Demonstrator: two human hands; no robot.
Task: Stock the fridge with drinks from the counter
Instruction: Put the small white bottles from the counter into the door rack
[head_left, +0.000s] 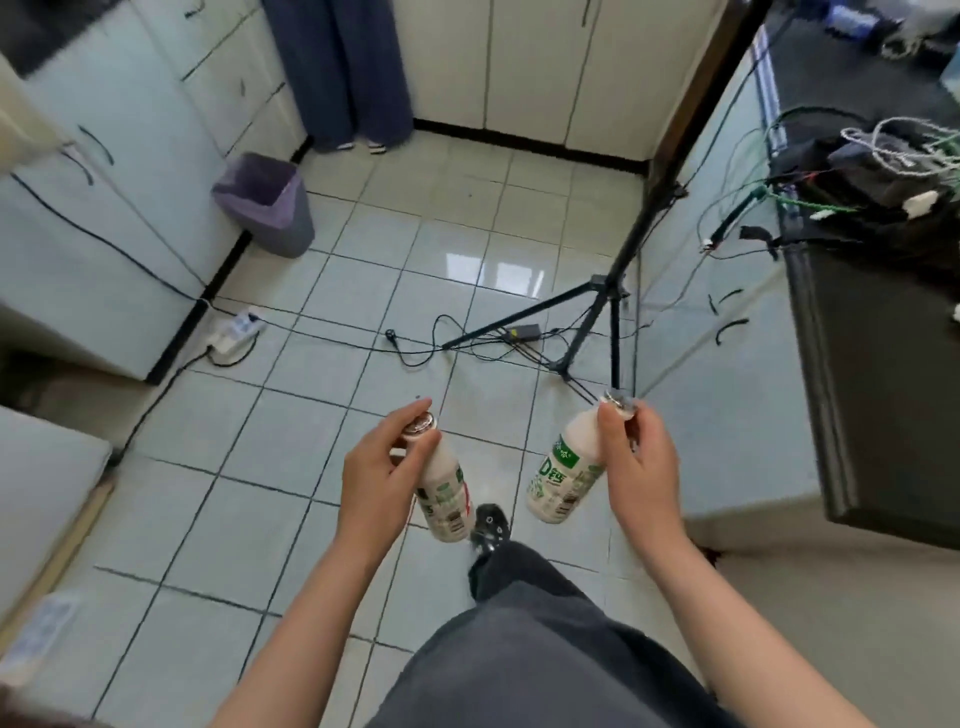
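I carry two cream-coloured drink bottles over the tiled floor. My left hand (376, 470) grips the neck of one bottle (447, 499), which has a brown foil cap and a red and green label. My right hand (636, 457) pinches the top of the other bottle (563, 475), which has a green label and hangs tilted. The dark counter (878, 374) runs along the right edge. No fridge is plainly recognisable in view.
A black tripod (597, 312) with cables and an adapter stands on the floor ahead right. A white power strip (234, 332) and a purple-lined bin (267, 205) sit at the left by pale cabinets (119, 208). Another person's legs (345, 78) stand at the back. Tangled cables (883, 166) cover the counter.
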